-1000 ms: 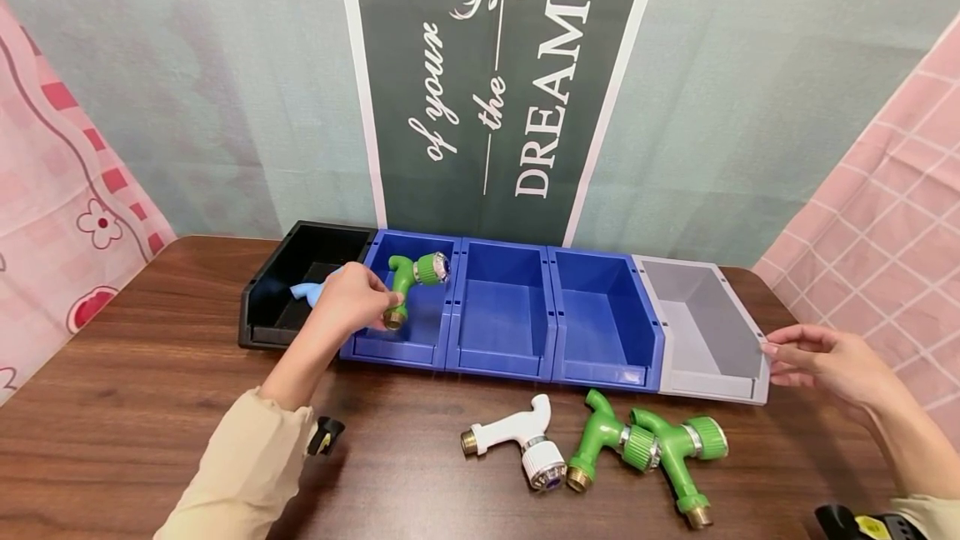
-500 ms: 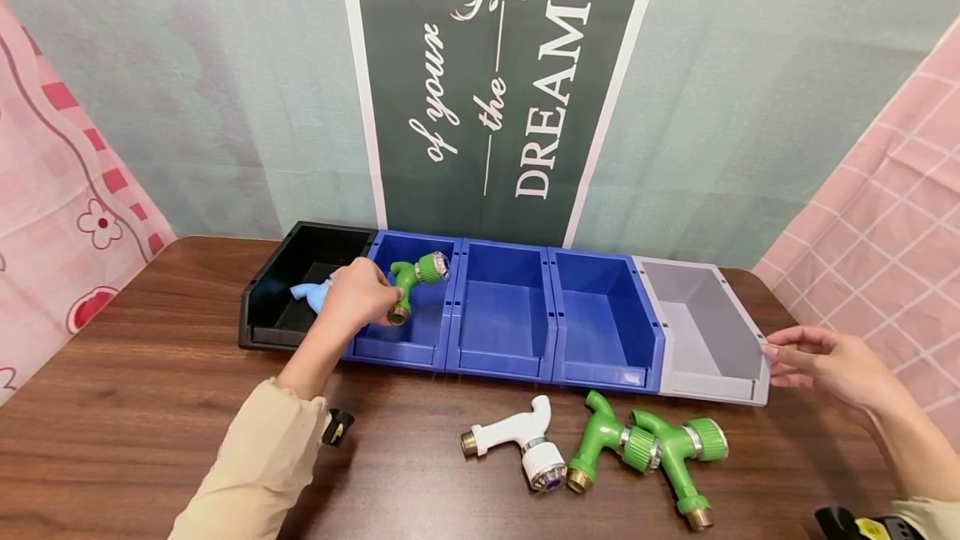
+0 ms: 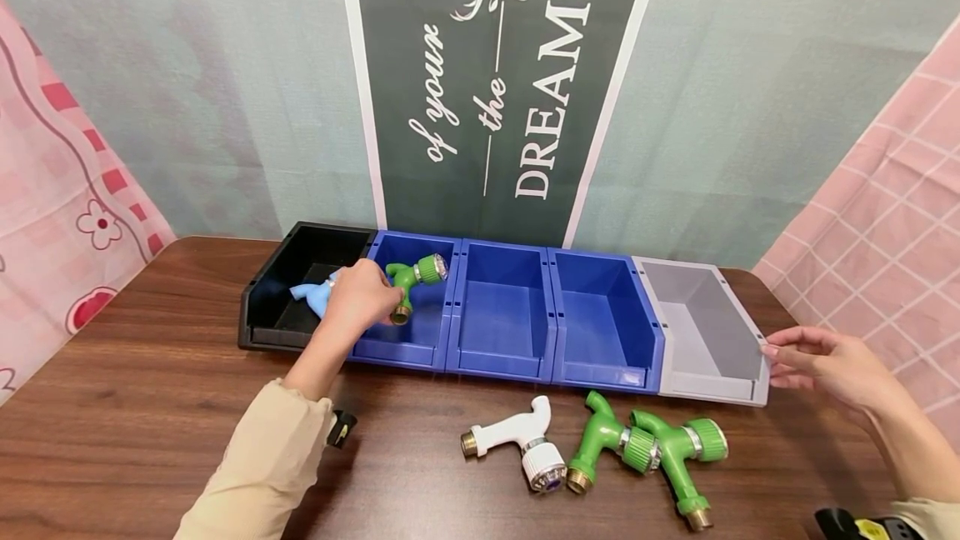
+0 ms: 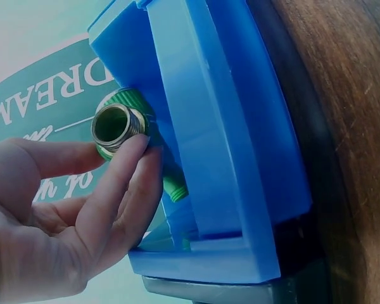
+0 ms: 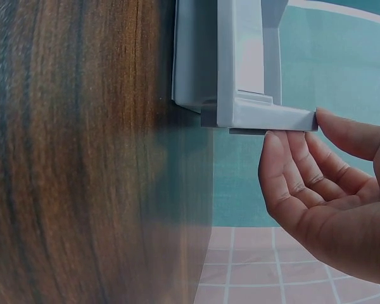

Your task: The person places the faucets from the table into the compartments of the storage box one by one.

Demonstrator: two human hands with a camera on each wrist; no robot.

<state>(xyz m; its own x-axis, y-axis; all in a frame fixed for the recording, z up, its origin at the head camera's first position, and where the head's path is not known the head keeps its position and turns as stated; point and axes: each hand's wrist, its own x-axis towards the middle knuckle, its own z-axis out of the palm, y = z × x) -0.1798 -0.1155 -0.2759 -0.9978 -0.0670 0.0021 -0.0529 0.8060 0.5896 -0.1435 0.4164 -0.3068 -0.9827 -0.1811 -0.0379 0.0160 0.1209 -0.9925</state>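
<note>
Left hand: the left hand (image 3: 360, 297) pinches a green tap (image 3: 411, 277) near its brass end, fingers curled round the stem; the wrist view shows fingertips (image 4: 134, 147) against the threaded brass mouth.
Green tap: held low inside the first blue bin (image 3: 420, 340), knob end pointing toward the back wall; whether it touches the floor of the bin cannot be told.
Right hand: the right hand (image 3: 821, 365) touches the outer corner of the grey bin (image 3: 720, 386) with relaxed fingertips (image 5: 326, 120), gripping nothing.
Bins: a black bin (image 3: 258, 307), three blue ones and the grey one stand in a row, touching side by side.
Black bin: a pale blue piece (image 3: 309, 293) lies in it, just beside the left hand.
Tabletop: a white tap (image 3: 513, 436) and two green taps (image 3: 645, 444) lie on the tabletop (image 3: 150, 407) in front of the bins, the green pair touching.
Risk: the grip sits at one end of the tap, so the heavier knob end could swing and knock the bin wall.
Risk: a knock could shift the row, since only fingertips steady the grey bin.
</note>
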